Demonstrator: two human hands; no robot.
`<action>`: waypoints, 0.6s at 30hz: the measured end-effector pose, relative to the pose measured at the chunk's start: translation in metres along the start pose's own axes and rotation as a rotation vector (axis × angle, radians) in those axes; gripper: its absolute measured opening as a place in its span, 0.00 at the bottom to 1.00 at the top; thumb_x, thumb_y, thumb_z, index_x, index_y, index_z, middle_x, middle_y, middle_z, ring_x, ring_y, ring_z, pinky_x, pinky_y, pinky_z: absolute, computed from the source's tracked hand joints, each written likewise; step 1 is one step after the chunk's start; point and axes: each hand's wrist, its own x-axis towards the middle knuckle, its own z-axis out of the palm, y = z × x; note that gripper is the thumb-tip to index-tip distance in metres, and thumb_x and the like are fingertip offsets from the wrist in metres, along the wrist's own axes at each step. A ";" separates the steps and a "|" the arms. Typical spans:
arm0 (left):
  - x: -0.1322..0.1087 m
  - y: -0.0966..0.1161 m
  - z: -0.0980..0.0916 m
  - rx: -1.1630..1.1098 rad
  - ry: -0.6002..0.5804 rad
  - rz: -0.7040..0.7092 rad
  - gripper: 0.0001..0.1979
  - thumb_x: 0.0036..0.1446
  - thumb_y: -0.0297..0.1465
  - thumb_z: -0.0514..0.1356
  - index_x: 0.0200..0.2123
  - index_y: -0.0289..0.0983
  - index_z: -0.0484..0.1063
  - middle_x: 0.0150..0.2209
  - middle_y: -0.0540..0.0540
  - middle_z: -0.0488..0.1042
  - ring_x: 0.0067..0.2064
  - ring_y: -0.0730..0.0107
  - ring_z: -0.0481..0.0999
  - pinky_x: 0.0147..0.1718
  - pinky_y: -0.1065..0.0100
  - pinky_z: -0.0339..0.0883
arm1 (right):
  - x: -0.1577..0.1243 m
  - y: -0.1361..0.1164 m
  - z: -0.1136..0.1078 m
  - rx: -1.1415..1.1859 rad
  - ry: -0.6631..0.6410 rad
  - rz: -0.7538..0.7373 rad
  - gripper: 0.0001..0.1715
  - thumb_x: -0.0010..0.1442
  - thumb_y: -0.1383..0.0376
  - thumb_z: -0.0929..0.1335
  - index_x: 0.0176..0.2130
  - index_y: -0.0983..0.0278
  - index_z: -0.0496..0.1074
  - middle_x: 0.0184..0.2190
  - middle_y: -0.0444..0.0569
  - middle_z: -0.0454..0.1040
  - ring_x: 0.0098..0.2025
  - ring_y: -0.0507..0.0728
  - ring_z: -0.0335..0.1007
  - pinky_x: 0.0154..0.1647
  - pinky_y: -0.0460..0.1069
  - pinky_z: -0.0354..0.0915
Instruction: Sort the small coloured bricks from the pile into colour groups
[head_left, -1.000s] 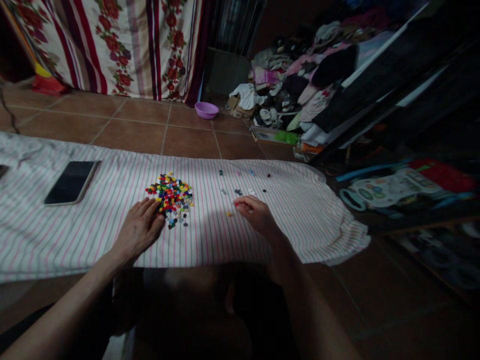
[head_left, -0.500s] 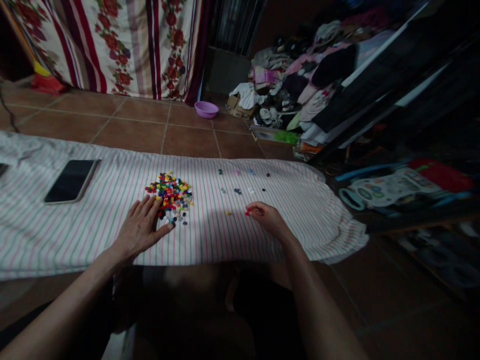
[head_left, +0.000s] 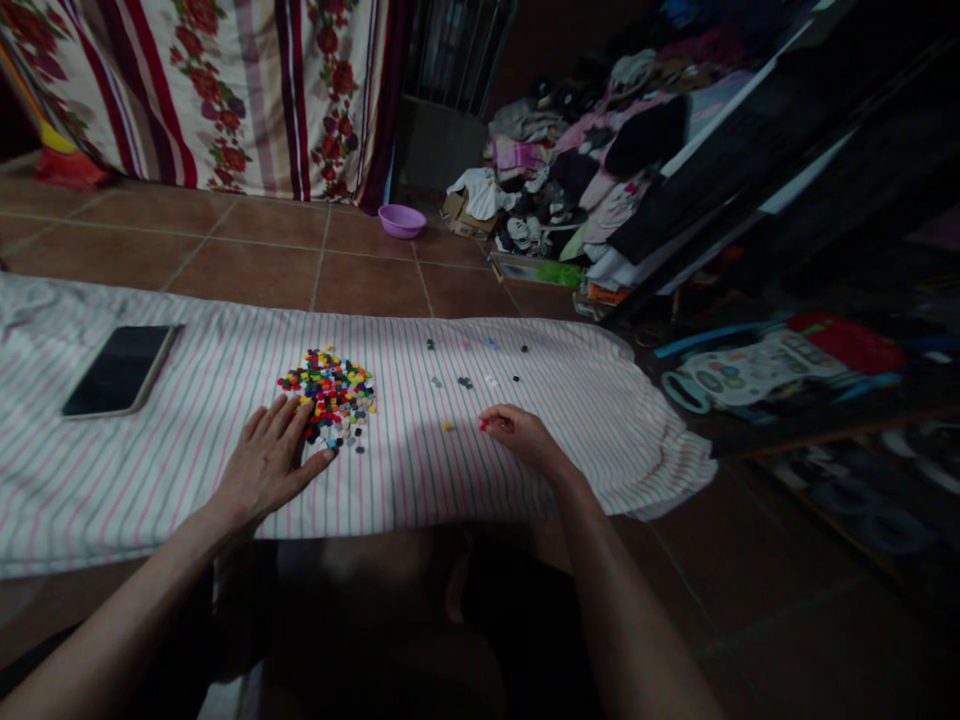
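A striped cloth (head_left: 420, 480) spans the middle of the frame, a dark-screened phone (head_left: 121, 372) at its left. Left of centre, the left hand (head_left: 262, 460) lies with thumb spread from its fingers, touching the edge of the heap of coloured pieces (head_left: 334, 385). Right of centre, the right hand's (head_left: 519, 437) bent fingertips meet a red piece (head_left: 484, 425); whether they pinch it, I cannot tell. A floral curtain (head_left: 255, 100) hangs upper left over floor tiles (head_left: 255, 265); a purple basin (head_left: 402, 222) sits upper centre, heaped clothes (head_left: 577, 170) upper right.

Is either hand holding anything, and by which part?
The right hand is at red pieces; whether it grips one, and where, cannot be told. The left hand lies spread at the multicoloured pile, holding nothing.
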 end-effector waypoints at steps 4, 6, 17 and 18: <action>0.000 -0.001 0.001 0.012 0.011 0.011 0.37 0.61 0.54 0.43 0.62 0.31 0.55 0.62 0.31 0.62 0.66 0.48 0.54 0.63 0.47 0.49 | 0.000 0.000 -0.001 -0.011 0.002 -0.015 0.09 0.53 0.68 0.66 0.36 0.62 0.75 0.35 0.47 0.76 0.35 0.52 0.71 0.39 0.48 0.67; -0.001 -0.001 0.001 0.026 0.013 0.016 0.37 0.61 0.53 0.43 0.62 0.32 0.55 0.61 0.32 0.62 0.66 0.48 0.55 0.63 0.47 0.49 | 0.000 0.001 -0.002 -0.011 -0.003 -0.019 0.09 0.53 0.67 0.67 0.36 0.62 0.75 0.35 0.47 0.75 0.35 0.52 0.71 0.39 0.48 0.67; 0.000 -0.001 0.002 0.059 0.015 0.021 0.37 0.62 0.53 0.42 0.61 0.29 0.57 0.61 0.31 0.62 0.66 0.46 0.56 0.62 0.47 0.51 | 0.003 0.001 -0.003 -0.080 -0.036 -0.037 0.08 0.54 0.67 0.66 0.35 0.62 0.75 0.34 0.48 0.74 0.34 0.53 0.70 0.38 0.49 0.65; 0.000 -0.001 0.001 0.057 0.011 0.016 0.37 0.62 0.53 0.42 0.61 0.29 0.57 0.61 0.30 0.62 0.66 0.46 0.56 0.62 0.48 0.51 | 0.003 0.001 -0.002 -0.081 -0.038 -0.037 0.08 0.54 0.67 0.66 0.35 0.62 0.75 0.34 0.48 0.74 0.34 0.53 0.70 0.38 0.49 0.65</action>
